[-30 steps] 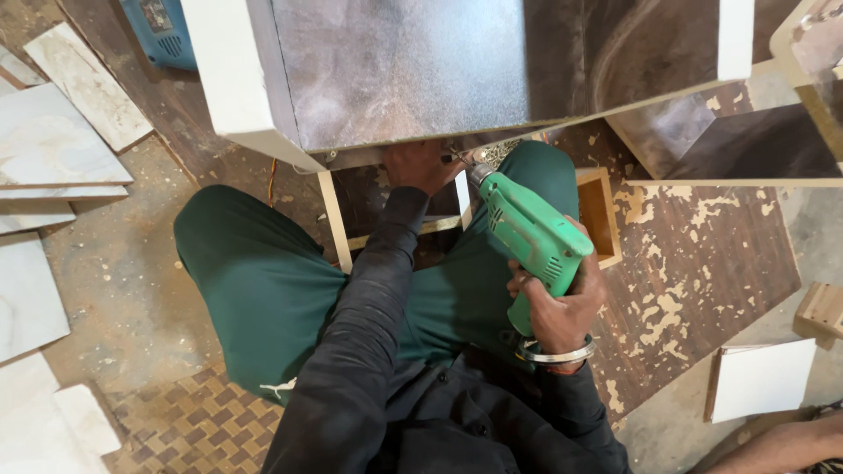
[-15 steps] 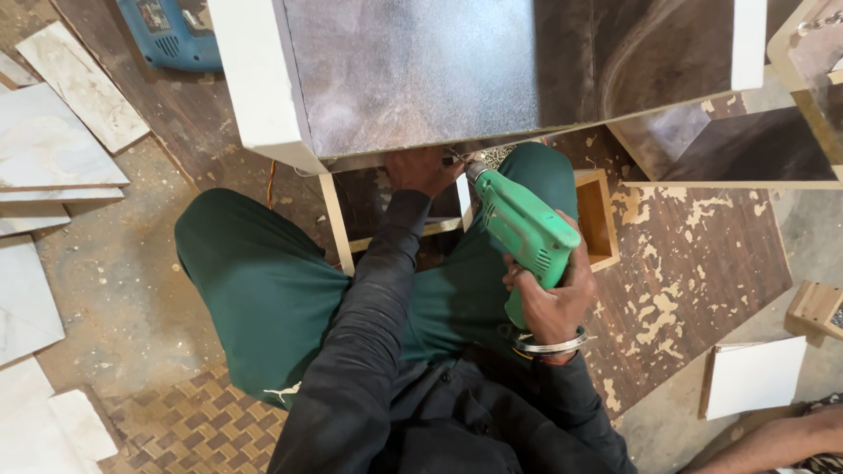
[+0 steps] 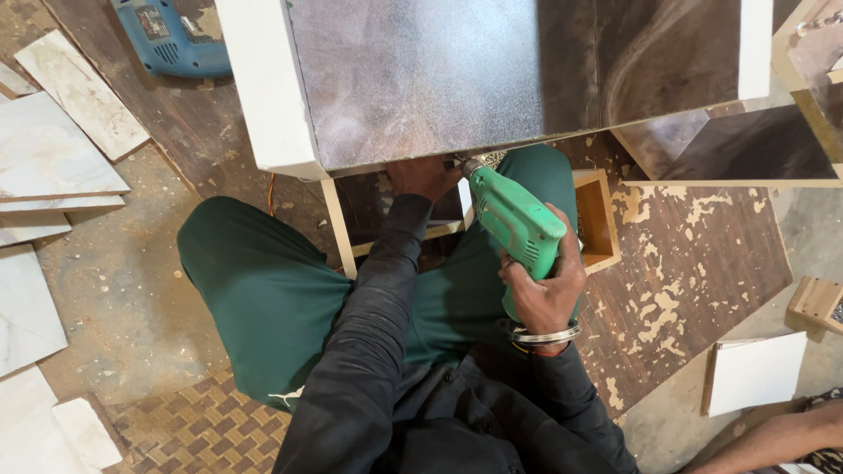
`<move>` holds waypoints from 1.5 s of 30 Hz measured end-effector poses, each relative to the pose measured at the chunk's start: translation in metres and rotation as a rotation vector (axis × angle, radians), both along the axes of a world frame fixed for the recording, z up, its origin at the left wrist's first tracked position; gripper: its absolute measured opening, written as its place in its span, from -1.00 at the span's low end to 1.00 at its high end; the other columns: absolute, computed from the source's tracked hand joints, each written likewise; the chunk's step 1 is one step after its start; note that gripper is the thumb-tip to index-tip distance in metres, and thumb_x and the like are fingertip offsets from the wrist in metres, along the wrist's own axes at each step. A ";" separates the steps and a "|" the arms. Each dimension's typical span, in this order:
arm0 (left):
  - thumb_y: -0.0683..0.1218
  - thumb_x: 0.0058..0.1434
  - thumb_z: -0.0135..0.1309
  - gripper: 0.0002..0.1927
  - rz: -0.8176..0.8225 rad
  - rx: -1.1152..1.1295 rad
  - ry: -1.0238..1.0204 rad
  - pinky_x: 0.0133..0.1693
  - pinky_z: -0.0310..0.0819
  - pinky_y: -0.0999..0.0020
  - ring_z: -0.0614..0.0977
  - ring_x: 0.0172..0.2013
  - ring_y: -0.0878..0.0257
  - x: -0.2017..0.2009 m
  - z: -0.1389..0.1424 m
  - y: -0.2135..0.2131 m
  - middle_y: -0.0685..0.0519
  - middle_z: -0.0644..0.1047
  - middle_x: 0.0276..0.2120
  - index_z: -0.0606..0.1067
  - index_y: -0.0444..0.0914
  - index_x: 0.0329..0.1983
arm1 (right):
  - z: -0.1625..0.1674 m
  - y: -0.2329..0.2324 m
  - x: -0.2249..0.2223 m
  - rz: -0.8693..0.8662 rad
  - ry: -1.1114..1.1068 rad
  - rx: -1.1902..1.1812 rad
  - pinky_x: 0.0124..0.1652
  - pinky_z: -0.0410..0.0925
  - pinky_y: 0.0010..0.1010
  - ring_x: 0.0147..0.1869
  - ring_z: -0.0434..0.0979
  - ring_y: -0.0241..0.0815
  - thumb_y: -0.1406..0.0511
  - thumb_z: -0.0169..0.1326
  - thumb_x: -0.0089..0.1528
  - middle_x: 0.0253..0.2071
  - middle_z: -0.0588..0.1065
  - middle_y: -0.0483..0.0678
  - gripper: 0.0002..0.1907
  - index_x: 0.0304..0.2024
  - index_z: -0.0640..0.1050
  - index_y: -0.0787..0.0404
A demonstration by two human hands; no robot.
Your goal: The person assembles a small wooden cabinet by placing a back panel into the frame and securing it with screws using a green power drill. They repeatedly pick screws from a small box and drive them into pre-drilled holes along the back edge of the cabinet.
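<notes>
From the head camera I look straight down on my 2 hands working at the lower edge of a big panel [image 3: 457,79] with a dull grey face and white edges. My right hand [image 3: 544,285] is wrapped tight around the grip of a green power drill [image 3: 514,224], fingers curled shut on the handle, a metal bangle [image 3: 546,334] at the wrist. The drill tilts up and to the left, its tip right at the panel's lower edge, just beside my left hand [image 3: 423,177]. That hand reaches forward on a dark sleeve and rests against the underside of the panel; its fingers are tucked in shadow, so I cannot tell whether they are spread or pressed together, or whether they pinch anything.

Below the drill are my knees in green trousers [image 3: 272,298], bent wide apart over the floor. Between them sits a small wooden frame [image 3: 601,219] of pale strips, partly hidden by my arms.

At the top left a blue power tool [image 3: 171,39] lies on the dark boards, well apart from the work. Pale marble-look tiles [image 3: 48,158] are stacked along the left side. A white board [image 3: 755,373] lies at the lower right, near another person's bare arm [image 3: 773,439] at the corner of the view.
</notes>
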State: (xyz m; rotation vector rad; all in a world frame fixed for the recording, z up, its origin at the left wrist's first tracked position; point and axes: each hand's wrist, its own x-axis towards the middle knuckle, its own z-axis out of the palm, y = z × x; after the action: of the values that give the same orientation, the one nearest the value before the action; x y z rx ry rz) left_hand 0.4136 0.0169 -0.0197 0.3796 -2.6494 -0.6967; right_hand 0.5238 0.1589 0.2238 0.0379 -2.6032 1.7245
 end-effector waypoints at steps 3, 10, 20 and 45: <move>0.60 -0.12 0.15 -0.17 -0.009 0.048 -0.002 -0.09 0.49 -0.24 0.64 -0.08 -0.16 -0.001 -0.004 0.000 -0.11 0.62 -0.09 0.67 -0.11 -0.11 | 0.001 -0.001 -0.001 0.013 0.015 0.011 -0.31 0.55 -0.46 -0.18 0.64 -0.22 0.56 0.05 0.07 0.03 0.51 0.07 -0.27 0.35 0.33 0.39; 0.57 -0.05 0.15 -0.17 -0.079 0.159 -0.241 -0.04 0.45 -0.27 0.59 0.00 -0.13 -0.003 -0.013 0.004 -0.10 0.58 0.01 0.63 -0.11 0.02 | 0.006 -0.001 -0.003 0.052 0.063 0.180 -0.17 0.55 -0.44 -0.10 0.62 -0.24 0.51 0.10 0.06 0.02 0.54 0.05 -0.28 0.33 0.38 0.38; 0.49 0.01 0.15 -0.32 -0.136 0.171 -0.195 0.06 0.37 -0.28 0.54 0.10 -0.14 -0.001 0.002 -0.002 -0.10 0.55 0.09 0.64 -0.02 0.00 | 0.012 -0.009 -0.001 0.074 0.172 0.360 0.03 0.50 -0.31 0.08 0.65 -0.10 0.45 0.19 0.06 0.07 0.58 0.14 -0.25 0.35 0.40 0.30; 0.27 0.26 -0.01 -0.37 -0.224 0.427 -0.383 0.22 0.32 -0.12 0.47 0.22 -0.10 -0.011 -0.006 -0.003 -0.10 0.46 0.25 0.43 -0.14 0.29 | 0.067 -0.056 -0.080 0.459 -0.196 0.999 -0.28 0.42 0.18 -0.40 0.51 0.47 0.28 0.22 0.00 -0.50 0.51 0.36 -0.12 0.33 0.20 0.37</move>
State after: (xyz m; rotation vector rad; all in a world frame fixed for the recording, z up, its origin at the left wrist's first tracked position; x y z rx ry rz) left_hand 0.4024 0.0137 -0.0257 0.3603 -2.9136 -1.3966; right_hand 0.4435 0.1028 0.2911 0.5231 -3.4856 0.2749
